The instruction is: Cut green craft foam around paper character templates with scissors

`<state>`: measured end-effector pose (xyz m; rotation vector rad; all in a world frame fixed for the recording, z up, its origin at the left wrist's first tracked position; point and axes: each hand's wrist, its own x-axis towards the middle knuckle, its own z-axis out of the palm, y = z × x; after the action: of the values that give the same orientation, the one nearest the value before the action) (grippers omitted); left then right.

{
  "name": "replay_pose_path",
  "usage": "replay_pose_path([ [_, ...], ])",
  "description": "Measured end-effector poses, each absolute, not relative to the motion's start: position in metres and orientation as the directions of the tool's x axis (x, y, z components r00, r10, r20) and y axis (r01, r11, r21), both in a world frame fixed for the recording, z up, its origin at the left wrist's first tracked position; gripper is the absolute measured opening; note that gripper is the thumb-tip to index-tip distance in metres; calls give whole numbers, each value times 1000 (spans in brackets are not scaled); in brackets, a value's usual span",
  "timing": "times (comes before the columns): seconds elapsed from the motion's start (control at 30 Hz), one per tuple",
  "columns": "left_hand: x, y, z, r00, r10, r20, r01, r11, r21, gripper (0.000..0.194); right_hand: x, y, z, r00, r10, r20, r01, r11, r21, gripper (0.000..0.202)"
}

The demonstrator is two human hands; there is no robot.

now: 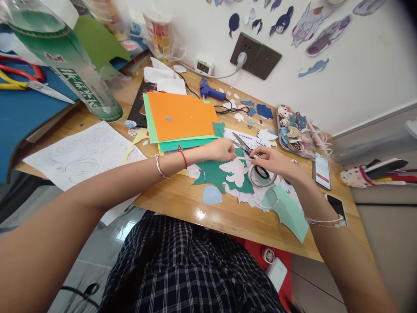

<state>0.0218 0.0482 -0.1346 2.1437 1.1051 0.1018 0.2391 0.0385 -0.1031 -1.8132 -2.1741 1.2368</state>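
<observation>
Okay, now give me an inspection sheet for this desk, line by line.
Surface: wooden desk, light glare near the front edge.
Things at hand: white cutout on dark green paper; scissors with blades apart.
Clutter: orange sheet atop a stack, bottle, pale blue cutout, phone.
Hands: left hand curled, contents hidden; right hand at the scissors, exact grip unclear.
Cables: white plug in the wall socket; black cable beside the blue glue gun.
Surroundings: cutouts on the white wall.
</observation>
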Motion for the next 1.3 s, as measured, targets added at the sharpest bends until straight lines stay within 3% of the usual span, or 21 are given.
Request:
replay_pose_path([
  [0.13, 28, 46, -128, 651, 697, -300, 695, -389, 604, 27, 237, 40, -102, -329, 826, -458, 842, 37, -538, 12],
  [0.4, 44, 50, -130, 606, 724, -329, 769, -430, 472, 29, 236, 45, -115, -371, 794, -482, 866, 109, -488, 36],
  [0.6, 48, 47, -130, 569, 757, -322, 807, -438, 396, 30, 234, 50, -124, -386, 789, -479, 884, 167, -436, 43],
  [1.0, 62, 46, -120, 538, 759, -367, 843, -482, 240, 30, 225, 47, -127, -339, 847, -410, 937, 267, -224, 32],
  [1.3, 74, 63, -114, 528, 736, -425, 845, -507, 172, 30, 218, 20, -124, -305, 922, -238, 947, 320, 28, 17],
])
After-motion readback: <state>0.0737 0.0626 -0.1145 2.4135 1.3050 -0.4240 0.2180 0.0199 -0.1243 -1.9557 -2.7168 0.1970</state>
